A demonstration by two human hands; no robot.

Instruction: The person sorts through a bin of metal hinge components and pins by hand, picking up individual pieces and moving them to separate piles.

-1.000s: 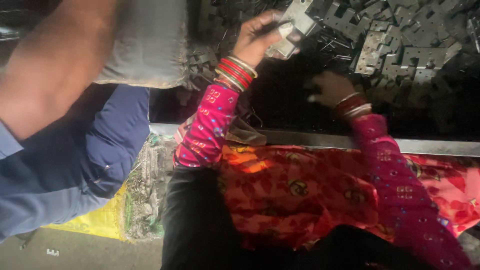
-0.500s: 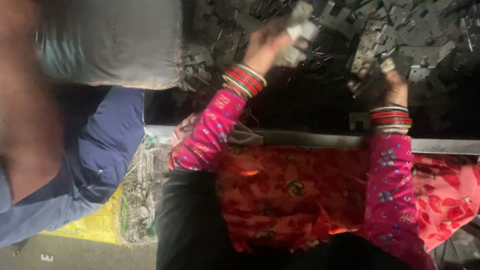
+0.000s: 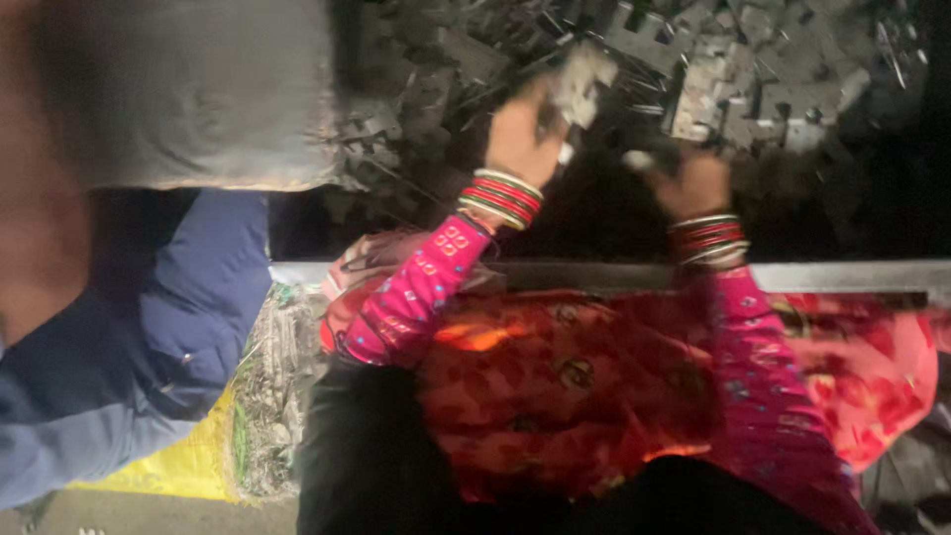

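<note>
Left hand [image 3: 520,134] grips grey metal piece [image 3: 582,84]; right hand [image 3: 696,183] grip unclear; yellow sack [image 3: 188,466] lower left.

Looks like a small metal workshop or scrap-sorting floor. Dim, with a heap of grey stamped metal pieces [image 3: 753,69] behind a steel rail [image 3: 842,275]. Littered ground beside a yellow sack [image 3: 188,466].

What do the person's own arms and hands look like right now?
Both arms wear bright pink patterned sleeves. The left hand has a stack of red and gold bangles at the wrist; the right hand has similar red and silver bangles. No gloves.
</note>
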